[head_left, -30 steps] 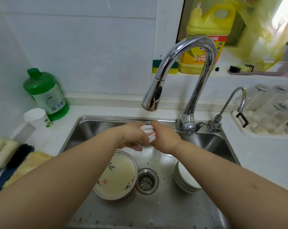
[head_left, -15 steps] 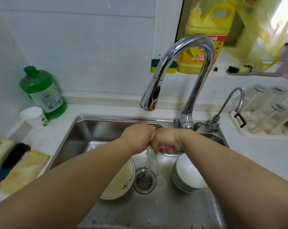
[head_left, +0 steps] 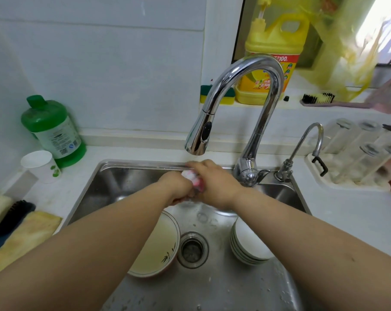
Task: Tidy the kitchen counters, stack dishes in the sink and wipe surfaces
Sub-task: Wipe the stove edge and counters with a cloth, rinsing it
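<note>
Half a second ago water was streaming from the cloth (head_left: 193, 179) as I squeezed it low over the drain (head_left: 192, 249); now that stream is gone and I have lifted the wad higher, close under the spout of the tap (head_left: 196, 140). My left hand (head_left: 176, 188) is curled tight round the lower end of the cloth and my right hand (head_left: 214, 182) is curled round the upper end, knuckles nearly touching, with only a small pink-and-white bulge of cloth showing between them. I judge the wringing is nearly done, so the cloth should be about ready for wiping.

The cloth sits at the middle of the sink (head_left: 127, 176), toward its 12 o'clock edge. Below my hands, the patterned bowl (head_left: 158, 250) lies at about 7 o'clock from the drain and the stack of white bowls (head_left: 250, 245) at 3 o'clock, so the dishes look already gathered.

What seems left is the desk (head_left: 347, 212) itself: at 9 o'clock from the sink stand the green bottle (head_left: 53, 131) and paper cup (head_left: 41, 166), with a yellow rag (head_left: 24, 239) and brush (head_left: 13, 217) nearer me.
</note>
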{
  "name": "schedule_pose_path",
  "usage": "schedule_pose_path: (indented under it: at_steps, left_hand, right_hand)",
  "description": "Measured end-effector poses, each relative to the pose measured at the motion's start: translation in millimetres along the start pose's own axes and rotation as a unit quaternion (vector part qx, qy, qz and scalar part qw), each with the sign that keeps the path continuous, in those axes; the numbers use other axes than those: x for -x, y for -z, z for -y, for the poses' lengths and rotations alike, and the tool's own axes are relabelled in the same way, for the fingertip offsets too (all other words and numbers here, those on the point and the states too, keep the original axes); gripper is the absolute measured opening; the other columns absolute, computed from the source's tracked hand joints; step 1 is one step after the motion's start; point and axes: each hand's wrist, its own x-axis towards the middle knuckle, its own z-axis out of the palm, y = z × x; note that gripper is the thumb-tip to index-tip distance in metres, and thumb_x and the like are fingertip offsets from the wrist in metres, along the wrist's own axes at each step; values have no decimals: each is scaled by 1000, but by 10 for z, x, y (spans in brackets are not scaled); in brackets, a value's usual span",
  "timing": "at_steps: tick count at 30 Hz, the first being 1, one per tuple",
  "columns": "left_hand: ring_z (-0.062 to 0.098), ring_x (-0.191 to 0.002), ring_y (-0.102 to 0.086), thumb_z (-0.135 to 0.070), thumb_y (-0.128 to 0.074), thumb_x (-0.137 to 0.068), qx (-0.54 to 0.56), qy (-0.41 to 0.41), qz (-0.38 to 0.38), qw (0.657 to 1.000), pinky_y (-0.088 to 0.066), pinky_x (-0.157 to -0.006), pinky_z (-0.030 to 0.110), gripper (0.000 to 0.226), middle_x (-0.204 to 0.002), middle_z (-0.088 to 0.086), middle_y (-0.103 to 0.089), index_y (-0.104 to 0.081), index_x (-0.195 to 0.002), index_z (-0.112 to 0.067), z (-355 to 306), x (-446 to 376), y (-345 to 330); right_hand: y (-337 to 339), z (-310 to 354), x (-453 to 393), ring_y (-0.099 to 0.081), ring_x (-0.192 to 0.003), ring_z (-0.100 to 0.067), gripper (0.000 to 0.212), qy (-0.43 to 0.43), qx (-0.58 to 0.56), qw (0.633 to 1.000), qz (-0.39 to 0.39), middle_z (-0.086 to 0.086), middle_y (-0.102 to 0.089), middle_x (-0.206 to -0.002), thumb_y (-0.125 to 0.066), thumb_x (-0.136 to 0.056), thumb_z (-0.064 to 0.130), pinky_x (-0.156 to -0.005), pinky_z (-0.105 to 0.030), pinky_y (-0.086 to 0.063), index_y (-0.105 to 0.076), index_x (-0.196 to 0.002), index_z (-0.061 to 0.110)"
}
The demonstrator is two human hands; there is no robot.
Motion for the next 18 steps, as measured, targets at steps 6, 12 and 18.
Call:
schedule_pose_path:
  at_steps: [6,12,18]
  left_hand:
    - [7,-47,-37,0,-58,-82,12,33,166,985,-28,-40,15,22,-58,0,-45,-51,-66,-14,-49,118,-7]
    - [25,-83,-55,-6,-53,-90,-293,-123,43,947,-43,-65,31,22,-100,17,-63,-63,-109,0,-163,109,-200]
    - [24,-100,-59,-10,-52,-88,-327,-199,-39,923,-43,-78,29,21,-110,6,-62,-57,-108,-12,-145,45,-315]
  right_hand:
    - [-137,-87,93,-55,-101,-27,46,33,36,999,15,-8,-48,-118,-63,-81,13,-84,-32,-47,-50,-124,20]
    - [-124,-109,102,-62,-98,-28,19,-41,119,992,31,-10,-66,-104,-56,-87,15,-70,-26,-39,-58,-105,11]
    - [-16,-188,109,-55,-81,-25,17,-78,41,988,125,-11,-60,-89,-56,-83,8,-70,-27,-44,-67,-96,4]
